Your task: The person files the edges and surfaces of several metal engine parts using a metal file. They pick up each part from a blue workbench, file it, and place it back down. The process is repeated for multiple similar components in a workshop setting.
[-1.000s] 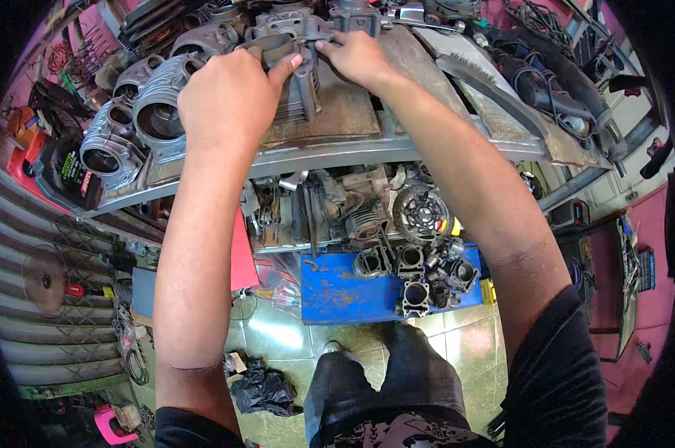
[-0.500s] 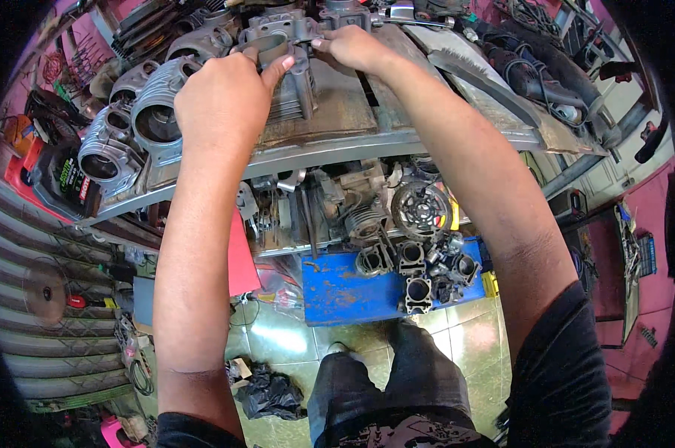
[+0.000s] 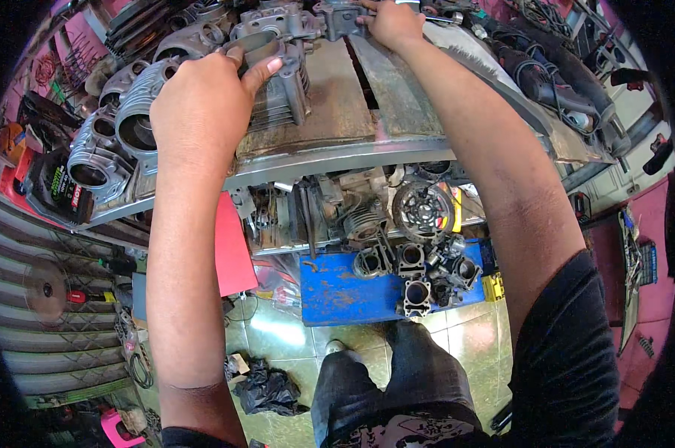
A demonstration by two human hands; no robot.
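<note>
My left hand [image 3: 200,101] is closed on a finned engine cylinder [image 3: 296,93] standing on the wooden workbench top [image 3: 333,123]. Its thumb and fingers grip the round sleeve at the cylinder's upper end. Farther back and to the right, my right hand [image 3: 395,27] has its thumb and fingers at the right side of a grey metal engine part [image 3: 340,21]; some fingertips are cut off by the picture's top edge. Between these two parts sits another grey casting [image 3: 277,24], apart from my right hand.
More finned cylinders [image 3: 147,112] line the bench's left end. A long dark blade [image 3: 494,82] and a corded power tool [image 3: 543,86] lie on the right. Below, a low blue table [image 3: 337,299] bears several cylinders [image 3: 416,294]. A black plastic bag [image 3: 268,388] rests on the floor.
My right hand has moved right and away, from beside the near cylinder to the grey engine part at the back. My left hand keeps its grip on the cylinder. The view has shifted slightly.
</note>
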